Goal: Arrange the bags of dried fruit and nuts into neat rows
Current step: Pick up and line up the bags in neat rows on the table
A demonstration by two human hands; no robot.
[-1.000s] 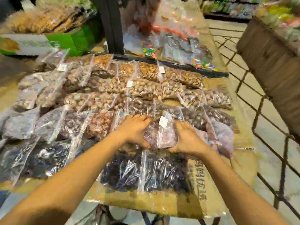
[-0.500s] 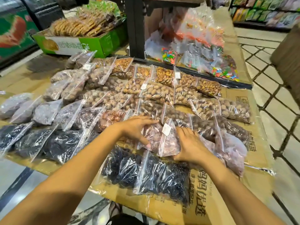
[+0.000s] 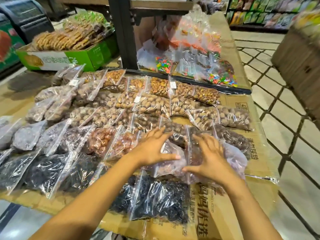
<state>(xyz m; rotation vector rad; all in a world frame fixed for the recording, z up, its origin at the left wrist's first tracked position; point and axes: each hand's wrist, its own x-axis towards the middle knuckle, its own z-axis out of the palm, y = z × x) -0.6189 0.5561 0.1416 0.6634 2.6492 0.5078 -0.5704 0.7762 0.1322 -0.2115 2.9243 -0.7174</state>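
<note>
Both hands are held flat, with the fingers straight and spread wide; nothing is gripped or pinched by either. The left hand (image 3: 152,151) and the right hand (image 3: 211,163) are placed side by side over one clear zip bag of pinkish-brown dried fruit (image 3: 170,166). That bag lies directly beneath and between the two palms, and its middle is left uncovered in the gap between the thumbs. The left thumb is laid across the upper part of the bag. The right thumb is pointed inward along its near edge. Whether the palms are pressed on the plastic or held just above it cannot be told.

A pale, cloudy bag (image 3: 237,158) is seen just outside the right hand, partly under its little-finger side. Beyond the fingertips of both hands a row of bags of dark round nuts (image 3: 232,138) is laid. Two bags of reddish-brown fruit (image 3: 102,141) are set just outside the left hand. Below the wrists, nearer the person, bags of black dried fruit (image 3: 161,201) are lined up. Everything is spread on flattened cardboard (image 3: 259,135), which is exposed well to the right of the right hand.
</note>
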